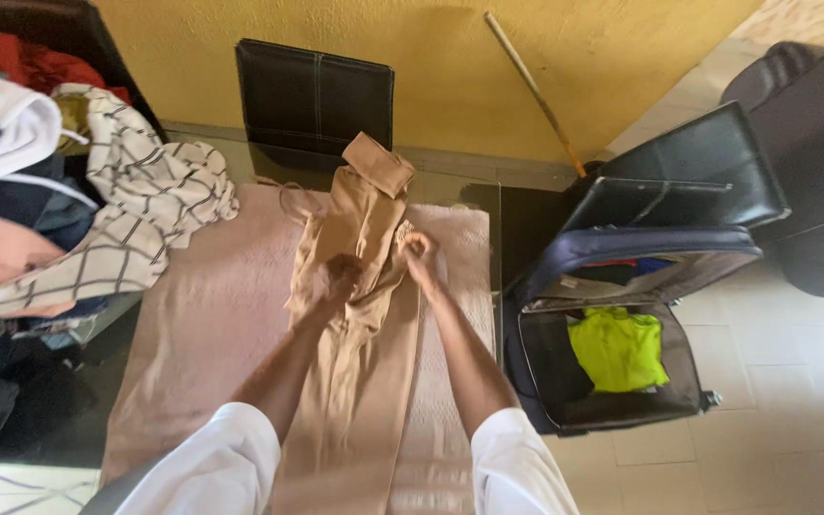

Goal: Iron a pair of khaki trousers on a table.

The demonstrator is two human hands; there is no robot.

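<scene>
A pair of tan trousers point(360, 315) is laid lengthwise on a pink cloth point(202, 324) at the centre of the view, the waistband end turned over toward twelve o'clock. The left hand point(340, 277) is pressed flat on the fabric near its middle, fingers closed down against it; whether cloth is pinched beneath cannot be told. The right hand point(419, 256) is closed in a pinch on the trousers' right edge, just at one o'clock of the left hand.

For a neat fold, it is judged that the cloth should be held taut between the two hands, the seam edges lined up, and creases smoothed outward before the upper part is brought down.

Open room is best at seven and nine o'clock, where the pink cloth lies bare. At ten o'clock a heap of clothes, topped by a checked white garment point(145, 205), overhangs the cloth's edge. At three o'clock, just past the cloth's right border, an open dark suitcase point(612, 410) stands with a bright green garment point(617, 348) inside. A wooden stick point(534, 91) leans on the yellow wall at one o'clock.
</scene>
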